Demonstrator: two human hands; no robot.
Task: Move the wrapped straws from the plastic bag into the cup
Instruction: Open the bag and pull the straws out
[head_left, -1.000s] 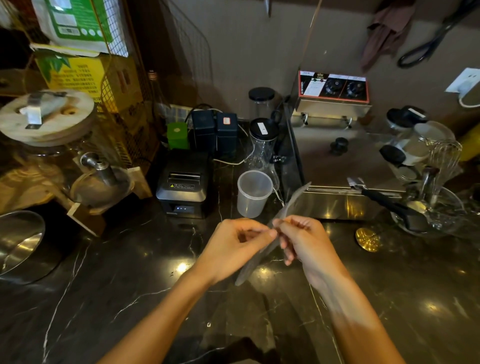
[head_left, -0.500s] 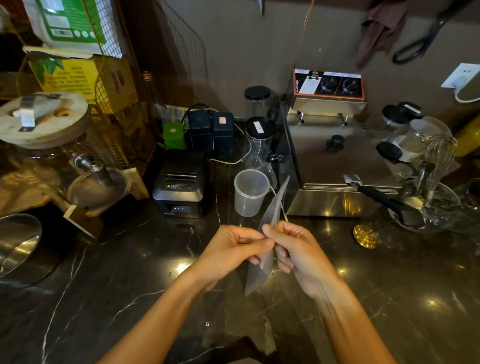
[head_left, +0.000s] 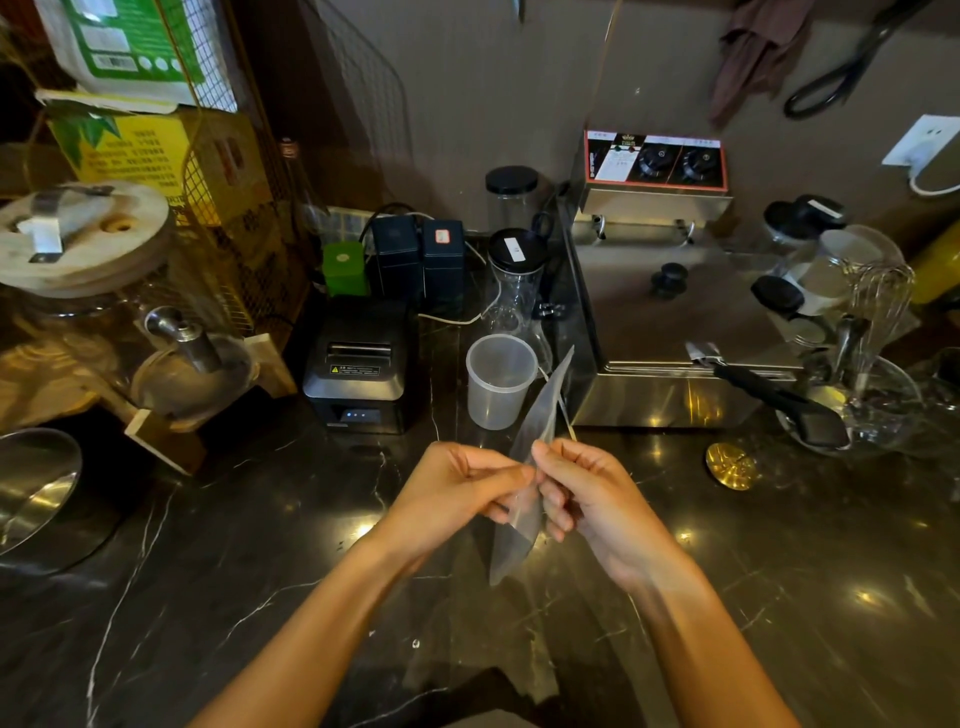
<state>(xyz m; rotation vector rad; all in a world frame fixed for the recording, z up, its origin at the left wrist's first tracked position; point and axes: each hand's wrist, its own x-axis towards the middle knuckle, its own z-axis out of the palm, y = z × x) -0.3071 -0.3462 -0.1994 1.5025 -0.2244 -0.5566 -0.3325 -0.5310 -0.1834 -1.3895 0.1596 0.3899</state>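
**Bag swinging upright between the hands, cup waiting empty**

The plastic bag (head_left: 524, 467) is standing steeper than a moment ago: a second back it was lying at a low slant across the hands, and now its top corner is rising toward the cup (head_left: 500, 382) while its bottom corner is hanging below the knuckles. The left hand (head_left: 454, 499) and the right hand (head_left: 587, 499) are together at the middle of the bag, both pinching it, fingertips nearly touching. This is looking like work on getting the bag open; no straw is out yet. A thin pale sliver is showing just beside the bag's upper edge, possibly a straw, though it is too small to tell.

The cup is standing upright and empty, just beyond the bag's top. The counter (head_left: 208, 597) is dark, veined and glossy, catching lamp reflections. A receipt printer (head_left: 358, 364) is sitting left of the cup, a steel appliance (head_left: 670, 332) right of it.
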